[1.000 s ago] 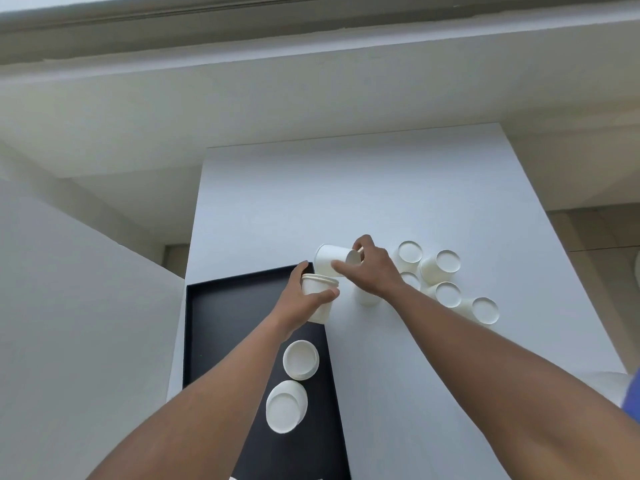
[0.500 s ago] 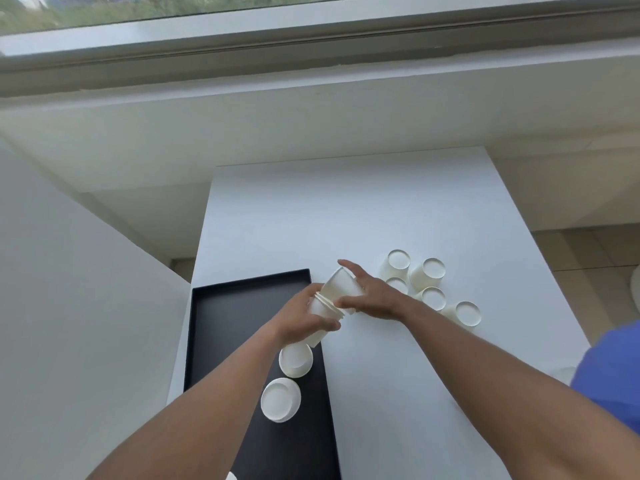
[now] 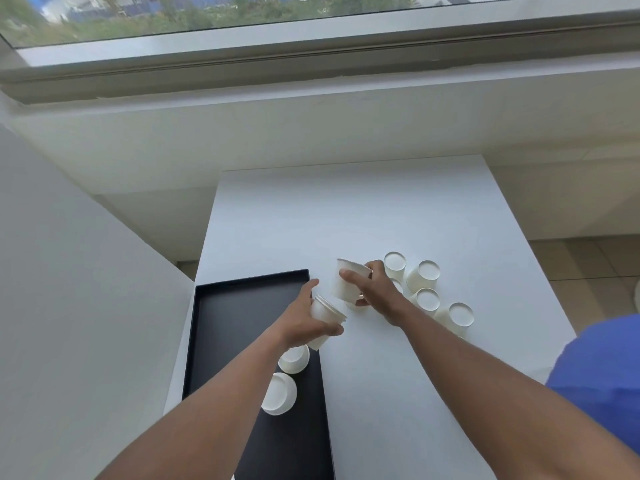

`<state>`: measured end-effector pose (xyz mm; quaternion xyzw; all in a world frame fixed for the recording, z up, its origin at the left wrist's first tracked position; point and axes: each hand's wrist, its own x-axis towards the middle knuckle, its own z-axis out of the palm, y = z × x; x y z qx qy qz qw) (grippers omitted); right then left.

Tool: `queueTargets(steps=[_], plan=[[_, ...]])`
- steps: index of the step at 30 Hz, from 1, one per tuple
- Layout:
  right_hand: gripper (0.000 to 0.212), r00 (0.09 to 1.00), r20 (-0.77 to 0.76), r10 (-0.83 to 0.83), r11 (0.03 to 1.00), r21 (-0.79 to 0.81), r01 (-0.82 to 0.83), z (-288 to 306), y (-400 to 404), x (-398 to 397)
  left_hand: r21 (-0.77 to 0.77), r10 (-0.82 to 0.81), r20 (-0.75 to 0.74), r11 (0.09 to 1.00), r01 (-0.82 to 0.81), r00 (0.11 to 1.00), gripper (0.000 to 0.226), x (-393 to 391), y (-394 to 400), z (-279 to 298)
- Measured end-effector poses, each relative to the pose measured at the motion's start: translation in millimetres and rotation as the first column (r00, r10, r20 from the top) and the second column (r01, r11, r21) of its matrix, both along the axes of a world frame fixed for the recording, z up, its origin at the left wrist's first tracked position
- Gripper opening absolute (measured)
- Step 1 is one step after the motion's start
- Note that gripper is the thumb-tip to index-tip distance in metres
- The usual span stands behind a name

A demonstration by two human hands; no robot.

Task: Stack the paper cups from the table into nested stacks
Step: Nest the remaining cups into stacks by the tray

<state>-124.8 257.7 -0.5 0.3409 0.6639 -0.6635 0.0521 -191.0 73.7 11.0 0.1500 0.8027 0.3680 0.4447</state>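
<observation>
My left hand (image 3: 304, 320) grips a short nested stack of white paper cups (image 3: 325, 318), tilted with its mouth toward the upper right, over the right rim of the black tray (image 3: 242, 306). Just right of it my right hand (image 3: 375, 292) holds a single white cup (image 3: 348, 284), mouth up and clear of the stack. Several more cups stand upside down on the white table (image 3: 363, 209) right of that hand, among them one cup (image 3: 394, 265) at the back and another cup (image 3: 459, 317) nearest me. Two upside-down cup stacks (image 3: 294, 358) (image 3: 278, 393) stand on the tray.
The table's far end is bare white surface up to a white wall under a window sill (image 3: 311, 53). A white panel (image 3: 69, 306) rises along the tray's left side. A blue sleeve (image 3: 602, 382) shows at the right edge.
The single cup in my right hand has come apart from the stack's mouth and now sits higher, mouth up. The camera has tipped up, showing more window.
</observation>
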Motion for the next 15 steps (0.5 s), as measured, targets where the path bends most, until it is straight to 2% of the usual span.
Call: queueTargets(steps=[2, 6, 11, 15], plan=[[0.066, 1.0, -0.001, 0.02, 0.999, -0.035, -0.02, 0.1, -0.5, 3.8, 0.011, 0.017, -0.006, 1.0, -0.017, 1.0, 0.117, 3.2, 1.2, -1.9], [0.058, 0.994, 0.001, 0.107, 0.993, -0.046, -0.107, -3.1, -2.9, 11.9, 0.06, 0.064, -0.021, 0.996, -0.062, 0.998, 0.118, 6.6, 3.0, -4.9], [0.072, 0.97, 0.023, 0.244, 0.97, -0.03, -0.243, -3.1, -5.7, 14.2, 0.083, 0.055, -0.047, 0.995, -0.051, 0.997, 0.111, 7.3, 2.8, -2.2], [0.068, 0.942, 0.062, 0.328, 0.944, -0.041, -0.326, 2.7, -11.3, 13.5, 0.083, 0.034, -0.058, 0.996, -0.029, 0.998, 0.103, 5.8, 3.0, -5.7]])
